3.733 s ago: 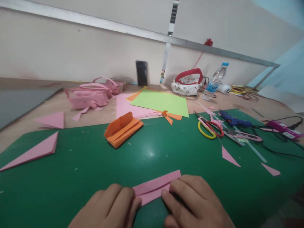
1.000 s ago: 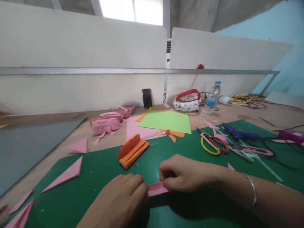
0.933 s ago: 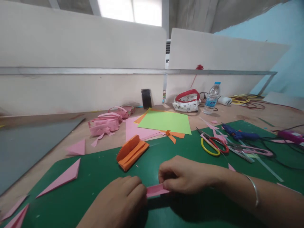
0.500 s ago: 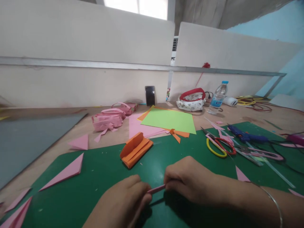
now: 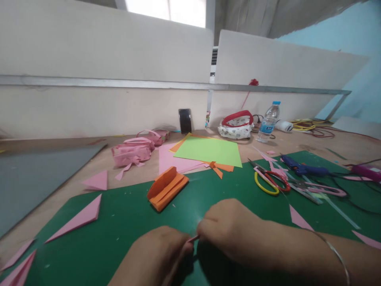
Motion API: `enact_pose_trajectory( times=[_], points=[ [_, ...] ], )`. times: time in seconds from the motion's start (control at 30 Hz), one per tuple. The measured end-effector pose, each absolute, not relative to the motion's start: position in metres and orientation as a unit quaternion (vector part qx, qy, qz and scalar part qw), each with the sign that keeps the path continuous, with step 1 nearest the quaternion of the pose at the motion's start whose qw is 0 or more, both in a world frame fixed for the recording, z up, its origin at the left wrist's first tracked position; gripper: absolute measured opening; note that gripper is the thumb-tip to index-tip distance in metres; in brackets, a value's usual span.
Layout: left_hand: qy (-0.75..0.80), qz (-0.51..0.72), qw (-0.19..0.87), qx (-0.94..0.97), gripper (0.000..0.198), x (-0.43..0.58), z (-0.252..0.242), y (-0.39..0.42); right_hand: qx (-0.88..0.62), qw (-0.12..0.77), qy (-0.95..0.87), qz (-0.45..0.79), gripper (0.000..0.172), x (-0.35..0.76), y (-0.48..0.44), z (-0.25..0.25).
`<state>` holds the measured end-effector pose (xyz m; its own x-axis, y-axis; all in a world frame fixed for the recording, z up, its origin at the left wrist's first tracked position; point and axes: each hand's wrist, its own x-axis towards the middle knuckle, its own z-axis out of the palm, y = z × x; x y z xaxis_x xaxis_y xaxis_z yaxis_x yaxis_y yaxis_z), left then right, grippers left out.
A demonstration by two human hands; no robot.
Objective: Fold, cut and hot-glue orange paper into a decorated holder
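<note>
Both my hands pinch a narrow strip of folded pink paper [image 5: 193,239] low over the green cutting mat [image 5: 125,222]. My left hand [image 5: 157,250] closes on its left end, and my right hand [image 5: 229,228], a thin bangle on that wrist, grips the right end. Only a short bit of the strip shows between the fingers; the rest is hidden. Just beyond the hands lies a folded orange paper piece [image 5: 168,188]. Pink folded triangles [image 5: 79,218] are scattered on the mat's left side.
Sheets of green paper [image 5: 210,150], orange and pink lie behind the mat, beside pink paper baskets [image 5: 131,153]. On the right are scissors [image 5: 269,182], a blue glue gun [image 5: 303,166] and cords. A phone [image 5: 185,121], a pouch [image 5: 236,126] and a water bottle [image 5: 268,123] stand at the back.
My hands have drawn closer together, so less of the pink strip shows between them. The whole view has shifted slightly.
</note>
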<state>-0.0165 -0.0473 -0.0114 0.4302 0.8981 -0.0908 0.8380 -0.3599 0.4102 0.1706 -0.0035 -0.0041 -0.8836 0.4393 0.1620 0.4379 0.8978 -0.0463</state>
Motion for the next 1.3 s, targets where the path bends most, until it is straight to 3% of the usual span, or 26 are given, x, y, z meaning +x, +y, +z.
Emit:
enact_pose_trajectory(
  times=[0.13,0.27,0.4,0.5,0.57,0.67,0.77,0.87,1.0,1.13,1.3],
  points=[
    [0.566,0.069,0.253,0.782,0.044,-0.029,-0.003,-0.041,-0.285,0.032,-0.95,0.12,0.017,0.181,0.02,0.008],
    [0.564,0.135,0.359,0.731,0.038,-0.045,0.009,-0.035,-0.281,0.06,-0.94,0.186,0.018,0.189,0.03,0.017],
    [0.615,0.236,0.385,0.647,0.032,-0.054,0.019,-0.035,-0.268,0.113,-0.931,0.219,0.019,0.19,0.029,0.023],
    [0.633,0.388,0.431,0.513,0.026,-0.044,0.021,-0.038,-0.314,0.198,-0.916,0.151,0.018,0.186,0.022,0.017],
    [0.56,0.479,0.556,0.385,0.032,-0.027,0.021,-0.041,-0.342,0.263,-0.901,0.049,0.023,0.178,0.014,0.005],
    [0.507,0.493,0.644,0.292,0.037,0.0,0.019,-0.041,-0.261,0.32,-0.903,-0.118,0.031,0.164,-0.001,-0.016],
    [0.487,0.5,0.639,0.323,0.031,0.013,0.017,-0.033,-0.164,0.352,-0.91,-0.144,0.037,0.156,-0.013,-0.023],
    [0.452,0.488,0.662,0.345,0.027,0.009,0.014,-0.026,-0.203,0.39,-0.898,0.003,0.04,0.163,-0.01,-0.011],
    [0.441,0.377,0.727,0.368,0.038,0.0,0.008,-0.028,-0.345,0.414,-0.813,0.222,0.013,0.179,0.009,0.011],
    [0.425,0.312,0.743,0.411,0.044,-0.003,-0.001,-0.028,-0.332,0.397,-0.714,0.471,0.026,0.181,0.02,0.016],
    [0.419,0.298,0.731,0.448,0.043,-0.001,-0.01,-0.026,-0.322,0.39,-0.641,0.577,0.03,0.174,0.015,0.011]
  ],
)
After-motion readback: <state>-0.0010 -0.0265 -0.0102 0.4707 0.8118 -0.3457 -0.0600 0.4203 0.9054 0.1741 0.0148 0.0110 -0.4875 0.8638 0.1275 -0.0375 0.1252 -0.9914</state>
